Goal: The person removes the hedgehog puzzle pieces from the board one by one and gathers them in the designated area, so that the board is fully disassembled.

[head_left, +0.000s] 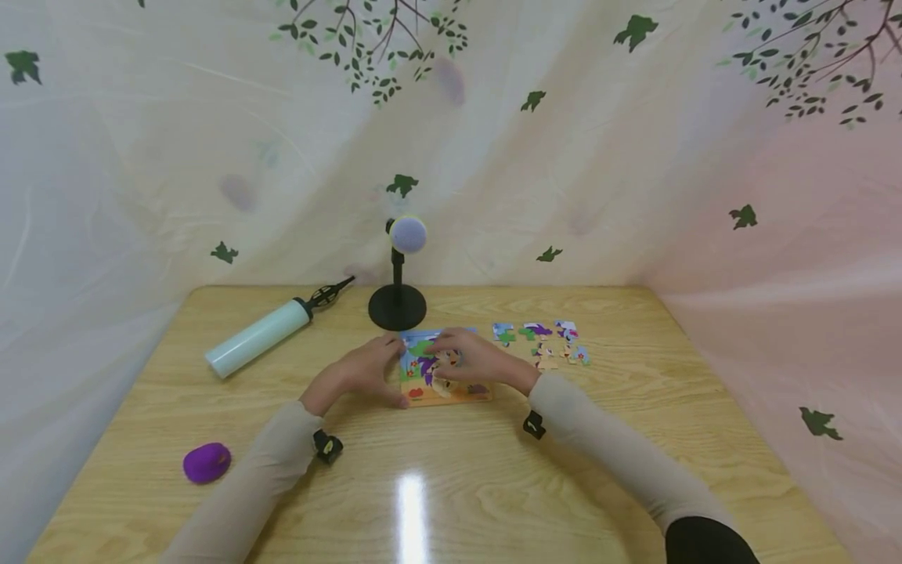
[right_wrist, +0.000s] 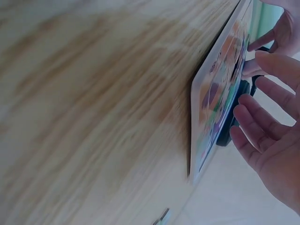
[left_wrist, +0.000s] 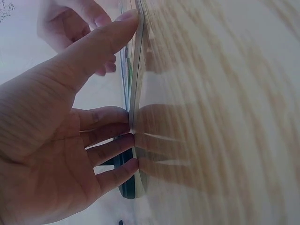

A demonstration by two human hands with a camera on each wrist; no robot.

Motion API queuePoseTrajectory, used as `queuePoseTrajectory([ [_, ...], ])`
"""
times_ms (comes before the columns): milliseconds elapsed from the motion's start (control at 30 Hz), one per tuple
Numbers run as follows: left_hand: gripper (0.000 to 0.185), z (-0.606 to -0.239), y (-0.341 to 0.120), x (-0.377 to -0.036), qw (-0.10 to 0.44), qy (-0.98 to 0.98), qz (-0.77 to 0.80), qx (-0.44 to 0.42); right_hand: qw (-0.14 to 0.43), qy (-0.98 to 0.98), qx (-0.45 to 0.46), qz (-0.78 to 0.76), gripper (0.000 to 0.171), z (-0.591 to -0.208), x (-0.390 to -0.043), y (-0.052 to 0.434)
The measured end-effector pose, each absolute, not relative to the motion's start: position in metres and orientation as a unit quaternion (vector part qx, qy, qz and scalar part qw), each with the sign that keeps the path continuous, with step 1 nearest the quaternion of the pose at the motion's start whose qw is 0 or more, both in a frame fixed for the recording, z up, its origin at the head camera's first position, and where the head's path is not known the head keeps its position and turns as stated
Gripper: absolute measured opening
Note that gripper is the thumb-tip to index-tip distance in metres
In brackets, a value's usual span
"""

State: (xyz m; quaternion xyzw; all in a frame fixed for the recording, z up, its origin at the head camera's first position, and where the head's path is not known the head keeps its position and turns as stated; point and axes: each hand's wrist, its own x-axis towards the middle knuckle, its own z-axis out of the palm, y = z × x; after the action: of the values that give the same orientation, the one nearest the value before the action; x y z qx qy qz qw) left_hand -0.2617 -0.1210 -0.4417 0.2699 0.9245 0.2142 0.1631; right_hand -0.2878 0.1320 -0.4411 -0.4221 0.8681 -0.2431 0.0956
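Note:
A colourful jigsaw puzzle board [head_left: 424,398] with a cartoon picture lies flat on the table. My left hand [head_left: 362,370] is at its left side, thumb near the front corner and fingers spread along the edge; in the left wrist view the fingertips [left_wrist: 126,165] touch the board's rim. Over the picture is my right hand [head_left: 474,360], its fingers loosely bent and partly hiding the middle. Seen from the right wrist, those fingers [right_wrist: 248,115] hover just above the puzzle surface with nothing between them. Several loose puzzle pieces [head_left: 538,329] lie to the board's right.
Behind the board stands a black round-based stand [head_left: 397,308] with a pale ball-shaped head. A light-green hand pump [head_left: 261,337] with a black nozzle lies at the back left. The purple rounded object [head_left: 207,463] is at the front left of the wooden table [head_left: 493,501].

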Motion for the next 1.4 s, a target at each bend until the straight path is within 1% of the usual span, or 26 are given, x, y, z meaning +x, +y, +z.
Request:
queuePoseTrajectory([
  [100,0.101,-0.441,-0.121,-0.262,0.161,0.924,0.213,0.275,0.108,0.866,-0.425,-0.240,0.037,-0.440,-0.290,0.126],
  [300,0.100,-0.442,-0.120,-0.263,0.160,0.922,0.216,0.279,0.115,0.874,-0.425,-0.207,0.035,-0.442,-0.293,0.119],
  [433,0.100,-0.441,-0.121,-0.263,0.160,0.922,0.215,0.280,0.123,0.872,-0.420,-0.217,0.035,-0.443,-0.294,0.117],
  [733,0.100,-0.442,-0.121,-0.263,0.162,0.921,0.211,0.284,0.126,0.869,-0.425,-0.219,0.033,-0.443,-0.297,0.112],
  [967,0.099,-0.441,-0.122,-0.263,0.159,0.922,0.211,0.284,0.138,0.868,-0.421,-0.224,0.032,-0.441,-0.298,0.110],
  [1200,0.097,-0.442,-0.122,-0.263,0.157,0.922,0.210,0.285,0.132,0.866,-0.432,-0.213,0.033,-0.441,-0.297,0.109],
  [1400,0.099,-0.442,-0.121,-0.264,0.158,0.924,0.202,0.282,0.146,0.869,-0.423,-0.212,0.034,-0.440,-0.296,0.107],
])
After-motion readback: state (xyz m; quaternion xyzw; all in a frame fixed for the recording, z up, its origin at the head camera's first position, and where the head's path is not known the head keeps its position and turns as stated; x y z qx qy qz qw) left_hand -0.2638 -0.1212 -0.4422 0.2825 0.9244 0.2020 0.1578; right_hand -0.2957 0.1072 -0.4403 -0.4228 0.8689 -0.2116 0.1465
